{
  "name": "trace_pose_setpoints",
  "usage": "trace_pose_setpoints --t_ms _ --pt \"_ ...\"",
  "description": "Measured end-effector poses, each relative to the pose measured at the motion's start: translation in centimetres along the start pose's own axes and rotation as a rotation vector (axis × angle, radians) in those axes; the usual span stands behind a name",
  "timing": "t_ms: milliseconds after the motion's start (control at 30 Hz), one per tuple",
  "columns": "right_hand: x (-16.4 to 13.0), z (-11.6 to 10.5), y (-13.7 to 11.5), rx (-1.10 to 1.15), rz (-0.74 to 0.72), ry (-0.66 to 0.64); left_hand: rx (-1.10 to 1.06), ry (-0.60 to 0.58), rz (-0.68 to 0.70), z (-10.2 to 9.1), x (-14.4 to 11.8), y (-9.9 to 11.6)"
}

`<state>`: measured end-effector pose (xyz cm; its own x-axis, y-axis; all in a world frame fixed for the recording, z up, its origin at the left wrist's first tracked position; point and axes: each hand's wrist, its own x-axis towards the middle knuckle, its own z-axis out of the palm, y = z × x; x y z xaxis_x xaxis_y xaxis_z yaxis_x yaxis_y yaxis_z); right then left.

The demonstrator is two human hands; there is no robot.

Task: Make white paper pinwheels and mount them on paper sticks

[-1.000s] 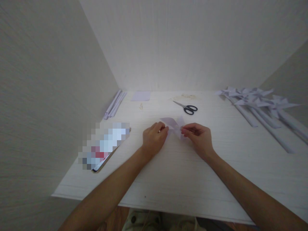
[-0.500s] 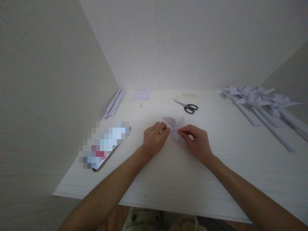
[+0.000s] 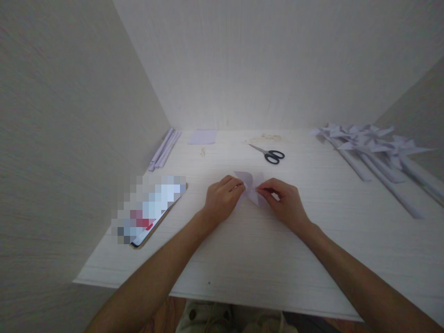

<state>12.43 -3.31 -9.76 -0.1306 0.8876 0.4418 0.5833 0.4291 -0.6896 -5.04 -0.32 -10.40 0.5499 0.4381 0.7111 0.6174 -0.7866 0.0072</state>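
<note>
A pale lilac folded paper pinwheel head [image 3: 248, 181] lies at the middle of the white table [image 3: 263, 249]. My left hand [image 3: 221, 198] pinches its left side with thumb and fingers. On the other side, my right hand [image 3: 282, 201] pinches it near the centre with its fingertips. Both hands rest low on the table surface, and much of the paper piece is hidden behind the fingers.
Black-handled scissors [image 3: 269, 154] lie behind the hands. Several finished paper pinwheels on rolled sticks [image 3: 374, 150] lie at the right. Rolled paper sticks [image 3: 164, 149] line the left wall, with a lilac paper square [image 3: 203, 137] at the back. A blurred flat item [image 3: 149, 209] sits left.
My right hand's fingertips have moved left toward the pinwheel's centre, closer to my left hand. The paper sits slightly lower and flatter than before.
</note>
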Motion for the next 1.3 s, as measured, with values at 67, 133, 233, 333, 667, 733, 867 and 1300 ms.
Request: trace_pose_setpoints --t_ms 67,133,233,333,667,733,867,1300 --pt "0.2 -0.3 0.2 0.037 0.023 -0.057 -0.046 -0.039 -0.025 0.0 0.0 0.0" --pt "0.4 -0.7 0.5 0.08 0.051 -0.118 -0.133 -0.081 -0.067 0.1 -0.1 0.0" --pt "0.9 -1.1 1.0 0.15 0.093 -0.217 -0.329 -0.177 -0.152 0.3 -0.1 0.5" --pt "1.3 -1.6 1.2 0.205 0.151 -0.294 -0.534 -0.273 -0.307 0.3 0.2 1.0" --pt "1.1 -2.4 2.3 0.626 0.489 -0.485 -1.191 -0.466 -0.871 0.2 0.7 0.4" --pt "1.1 -2.4 2.5 0.658 0.501 -0.517 -1.265 -0.493 -0.913 0.3 0.6 0.3" --pt "1.0 -2.5 2.1 0.656 0.491 -0.58 -1.328 -0.54 -0.926 0.2 0.7 0.2" --pt "0.9 -2.0 1.6 0.726 0.564 -0.447 -1.355 -0.575 -0.904 0.6 0.6 0.7"
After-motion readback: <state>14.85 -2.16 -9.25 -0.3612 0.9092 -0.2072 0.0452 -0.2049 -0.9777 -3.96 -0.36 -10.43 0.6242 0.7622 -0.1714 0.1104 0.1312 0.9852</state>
